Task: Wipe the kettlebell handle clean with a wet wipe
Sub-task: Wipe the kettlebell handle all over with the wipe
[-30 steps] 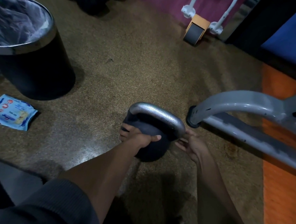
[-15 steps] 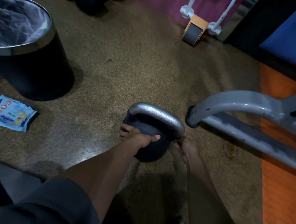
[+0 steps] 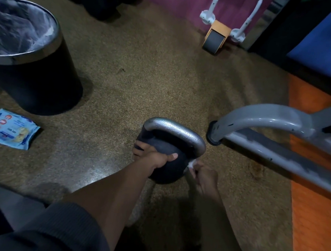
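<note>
Speckled brown floor (image 3: 144, 70) fills most of the view, with an orange mat (image 3: 313, 210) along one edge and a pink wall (image 3: 176, 3) at the far end. On the floor stands the kettlebell (image 3: 168, 164), dark ball below and silver handle (image 3: 176, 130) arched on top. The left grip (image 3: 155, 157) is spread over the ball, fingers on the far side and thumb lying across the near side, so it clasps the kettlebell. The right grip (image 3: 206, 177) sits just beside the ball, at the handle's right base, pinched closed on a white wipe (image 3: 192, 165) that presses against the handle's lower end. Beyond the right grip, close by, a grey frame (image 3: 266, 119) curves down to a black foot. Well to the left of the left grip lies a blue wipe pack (image 3: 11, 128), flat on the floor, and just past it a black bin (image 3: 35, 76) with a steel rim and a plastic liner. Far ahead of both grips an ab wheel (image 3: 215, 38) leans by the wall.
</note>
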Demonstrator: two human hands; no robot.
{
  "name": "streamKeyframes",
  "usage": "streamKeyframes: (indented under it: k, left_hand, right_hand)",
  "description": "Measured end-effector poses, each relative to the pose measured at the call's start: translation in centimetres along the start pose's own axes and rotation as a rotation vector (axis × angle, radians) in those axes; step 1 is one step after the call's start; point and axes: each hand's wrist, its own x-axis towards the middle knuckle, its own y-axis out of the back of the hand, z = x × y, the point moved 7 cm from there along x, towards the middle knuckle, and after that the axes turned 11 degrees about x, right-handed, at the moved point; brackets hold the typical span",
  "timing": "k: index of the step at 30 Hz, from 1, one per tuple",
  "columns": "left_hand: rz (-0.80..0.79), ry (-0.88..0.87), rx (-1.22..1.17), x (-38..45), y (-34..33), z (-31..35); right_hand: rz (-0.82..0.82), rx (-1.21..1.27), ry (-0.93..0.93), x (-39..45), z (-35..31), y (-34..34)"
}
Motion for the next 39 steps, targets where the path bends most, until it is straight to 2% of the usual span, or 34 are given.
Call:
streamKeyframes:
  k: [6, 11, 17, 21, 29, 35, 39]
  left_hand:
    - [0.000, -0.007, 0.013, 0.1, -0.2, 0.0]
    - [0.000, -0.009, 0.003, 0.1, -0.1, 0.0]
    - [0.001, -0.009, 0.013, 0.1, -0.2, 0.0]
    - [-0.007, -0.018, 0.010, 0.1, -0.2, 0.1]
    - [0.009, -0.013, 0.012, 0.3, -0.2, -0.1]
    - [0.010, -0.016, 0.006, 0.4, -0.3, -0.1]
    - [0.011, -0.021, 0.008, 0.3, -0.2, -0.1]
  right_hand:
    - [0.051, 0.129, 0.051, -0.6, -1.4, 0.3]
    - [0.110, 0.165, -0.005, -1.1, 0.3, -0.6]
    - [0.099, 0.250, 0.027, -1.8, -0.5, 0.1]
    - [0.139, 0.203, 0.027, -2.2, 0.5, -0.7]
    - [0.077, 0.375, 0.037, -3.1, 0.0, -1.1]
    - [0.049, 0.379, -0.020, -3.6, 0.9, -2.3]
    - [0.049, 0.400, 0.009, -3.7, 0.4, -2.0]
